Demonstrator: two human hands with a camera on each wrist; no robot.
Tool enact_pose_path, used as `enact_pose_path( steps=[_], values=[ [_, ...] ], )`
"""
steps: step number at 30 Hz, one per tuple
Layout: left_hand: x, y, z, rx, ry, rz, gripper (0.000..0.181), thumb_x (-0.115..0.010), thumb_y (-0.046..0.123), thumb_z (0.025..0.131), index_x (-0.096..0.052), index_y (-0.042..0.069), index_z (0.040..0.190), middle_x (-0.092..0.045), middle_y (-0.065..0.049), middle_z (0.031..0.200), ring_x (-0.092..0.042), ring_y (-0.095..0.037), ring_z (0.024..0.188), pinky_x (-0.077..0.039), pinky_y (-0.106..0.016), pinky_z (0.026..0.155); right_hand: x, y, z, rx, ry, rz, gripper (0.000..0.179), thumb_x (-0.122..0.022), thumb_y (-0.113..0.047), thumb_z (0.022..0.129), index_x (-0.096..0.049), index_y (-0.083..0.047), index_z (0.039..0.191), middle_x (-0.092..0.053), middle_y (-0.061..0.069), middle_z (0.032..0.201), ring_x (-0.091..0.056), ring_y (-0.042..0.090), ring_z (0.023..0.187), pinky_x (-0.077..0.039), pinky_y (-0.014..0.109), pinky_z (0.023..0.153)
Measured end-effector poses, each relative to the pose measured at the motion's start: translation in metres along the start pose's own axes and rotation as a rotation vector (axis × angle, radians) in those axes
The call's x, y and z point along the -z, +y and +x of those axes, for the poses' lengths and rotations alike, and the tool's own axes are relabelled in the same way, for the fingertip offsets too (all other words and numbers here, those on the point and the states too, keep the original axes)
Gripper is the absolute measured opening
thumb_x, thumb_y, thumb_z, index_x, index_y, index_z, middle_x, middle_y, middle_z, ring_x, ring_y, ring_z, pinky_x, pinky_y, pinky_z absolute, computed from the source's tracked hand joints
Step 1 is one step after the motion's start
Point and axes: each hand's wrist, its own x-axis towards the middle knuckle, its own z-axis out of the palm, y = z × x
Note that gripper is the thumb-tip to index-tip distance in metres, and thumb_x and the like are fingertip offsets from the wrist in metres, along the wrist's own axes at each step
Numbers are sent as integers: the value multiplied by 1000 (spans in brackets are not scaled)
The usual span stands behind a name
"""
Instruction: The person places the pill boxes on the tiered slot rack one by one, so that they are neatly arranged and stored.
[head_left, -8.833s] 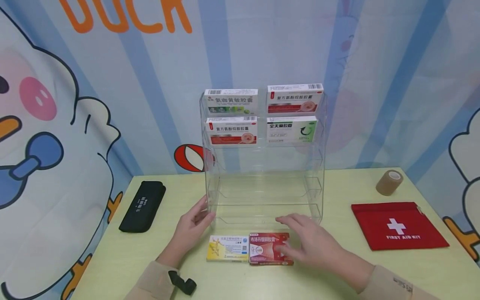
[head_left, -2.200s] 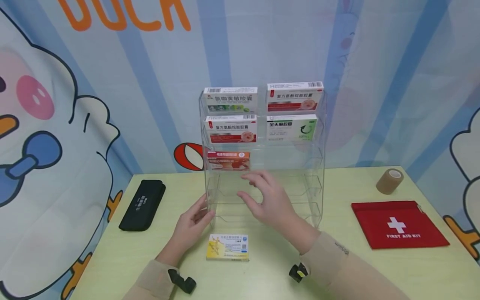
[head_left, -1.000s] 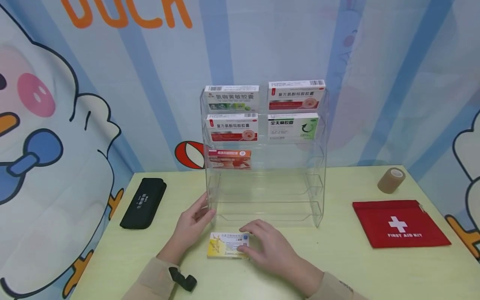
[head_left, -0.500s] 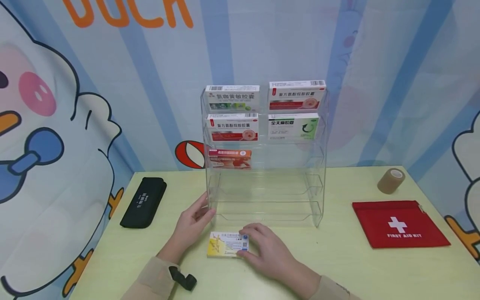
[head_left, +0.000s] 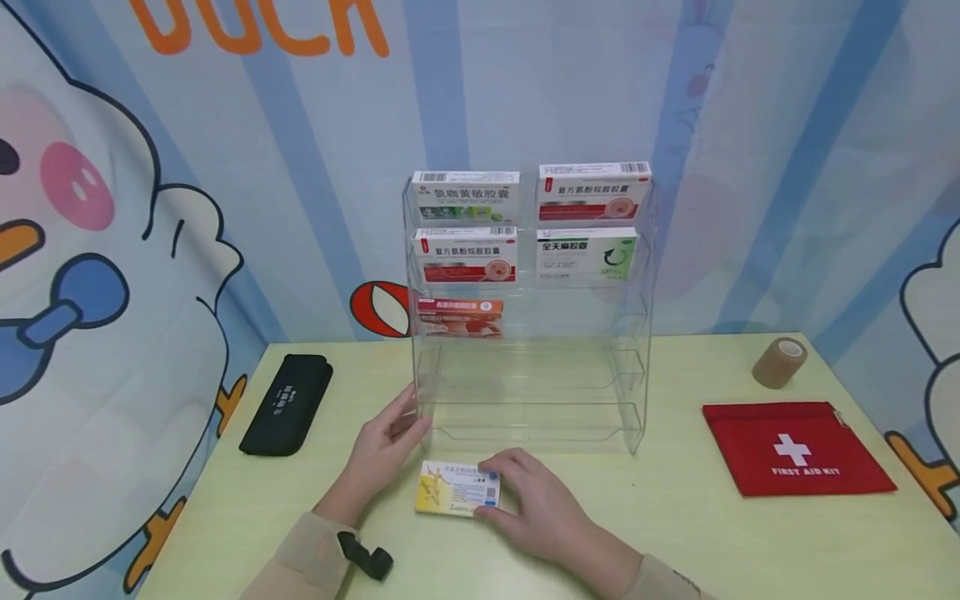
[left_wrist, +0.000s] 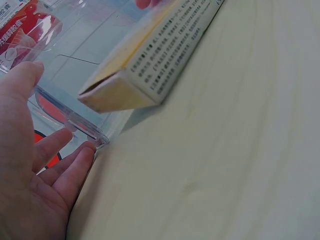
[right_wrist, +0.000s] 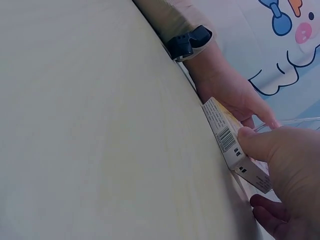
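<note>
My right hand [head_left: 543, 508] pinches the right end of a yellow-and-white medicine box [head_left: 450, 489], thumb on the near side and fingers on the far side. In the left wrist view, the near edge of this medicine box [left_wrist: 165, 55] tilts up off the table. My left hand [head_left: 382, 450] holds the lower left side of a clear acrylic display rack [head_left: 525, 405], its thumb in front and its fingers behind. A red medicine box [head_left: 460, 319] stands in the rack's third tier, on the left. White medicine boxes [head_left: 466, 256] fill both sides of the two upper tiers.
A black case [head_left: 287, 406] lies left on the table. On the right are a red first aid pouch [head_left: 798, 450] and a brown bandage roll [head_left: 780, 363]. A cartoon-printed curtain [head_left: 480, 83] hangs behind the rack.
The red medicine box went from the table into the rack's third tier. My right hand came back down, took hold of the yellow-and-white medicine box and tilted it slightly. My left hand stayed put.
</note>
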Motion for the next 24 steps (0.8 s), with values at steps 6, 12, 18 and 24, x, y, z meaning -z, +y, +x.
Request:
enact_pose_path(
  steps=[6,12,18,24],
  values=[
    [0,-2,-1,-1,1,4,68,-69,40,110,-41,33,171,-59,-12,164,-67,-37,143,-55,-50,120,2,-1,0,3,15,49,55,-93,-33,88,-72,-16,136,-69,-2,130,-72,14,116,-66,36,102],
    [0,-1,-1,5,-2,3,68,-69,39,110,-41,34,171,-58,-10,166,-67,-36,144,-55,-50,121,4,-1,0,13,72,90,38,-91,-26,92,-78,-16,126,-71,-7,120,-72,6,105,-66,28,94],
    [0,0,-1,3,-3,2,68,-68,40,111,-40,33,172,-58,-12,166,-66,-37,144,-55,-49,121,12,-2,2,34,71,117,28,-90,-22,93,-80,-15,118,-74,-5,118,-73,4,99,-66,21,87],
    [0,-1,0,-2,-1,1,67,-68,40,110,-41,34,171,-59,-10,165,-66,-36,144,-55,-49,120,28,-6,7,-16,-25,79,27,-89,-19,93,-80,-13,118,-82,3,122,-78,8,95,-66,20,81]
  ],
)
